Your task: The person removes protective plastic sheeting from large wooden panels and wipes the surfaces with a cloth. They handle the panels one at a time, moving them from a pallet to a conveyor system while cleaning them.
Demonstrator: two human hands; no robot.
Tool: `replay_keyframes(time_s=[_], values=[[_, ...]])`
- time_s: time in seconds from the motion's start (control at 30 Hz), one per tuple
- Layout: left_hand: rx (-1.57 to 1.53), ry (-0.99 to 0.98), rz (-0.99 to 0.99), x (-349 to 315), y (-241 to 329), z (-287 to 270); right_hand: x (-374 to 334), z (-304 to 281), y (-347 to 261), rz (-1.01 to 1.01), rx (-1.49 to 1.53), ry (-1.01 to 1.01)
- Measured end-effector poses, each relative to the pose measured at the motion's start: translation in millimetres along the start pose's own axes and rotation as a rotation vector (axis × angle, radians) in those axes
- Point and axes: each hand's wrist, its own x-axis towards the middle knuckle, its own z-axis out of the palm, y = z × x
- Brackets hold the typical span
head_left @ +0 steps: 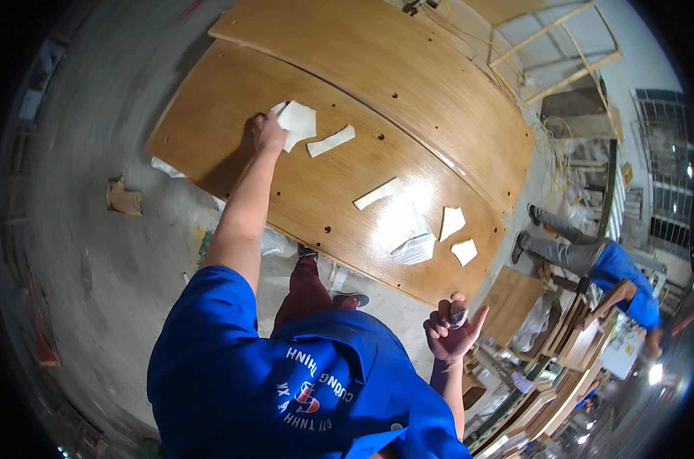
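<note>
My left hand (270, 131) reaches out to the left part of a glossy wooden panel (217, 84). Its fingers are closed on the edge of a white foam-like piece (298, 124) with an irregular outline. A narrow white strip (331, 141) lies just right of that piece. My right hand (452, 330) is raised off the panel's near right edge, palm up and thumb stretched out. Its curled fingers hold a small dark, roundish object (458, 314), too small to name.
Farther right on the panel lie another white strip (377, 193), a white sheet (416, 249) under glare and two small white scraps (452, 222). A second wooden panel (377, 61) adjoins behind. A person in blue (626, 283) bends near stacked boards at right. Torn cardboard (123, 197) lies on the floor.
</note>
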Motion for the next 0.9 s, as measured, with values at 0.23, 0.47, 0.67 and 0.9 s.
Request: replay_keyframes(time_s=[0.23, 0.47, 0.67, 0.9], values=[[-1.007, -0.521, -0.253, -8, 57, 11, -29, -32, -3, -0.190, 0.105, 0.006], [-0.453, -0.517, -0.143, -69, 105, 47, -48, -52, -5, -0.336, 0.162, -0.010], [-0.284, -0.931, 0.191, -134, 147, 78, -71, -76, -5, -0.447, 0.236, -0.017], [-0.468, -0.770, 0.163, -201, 173, 102, -108, -102, -5, -0.557, 0.282, 0.016]])
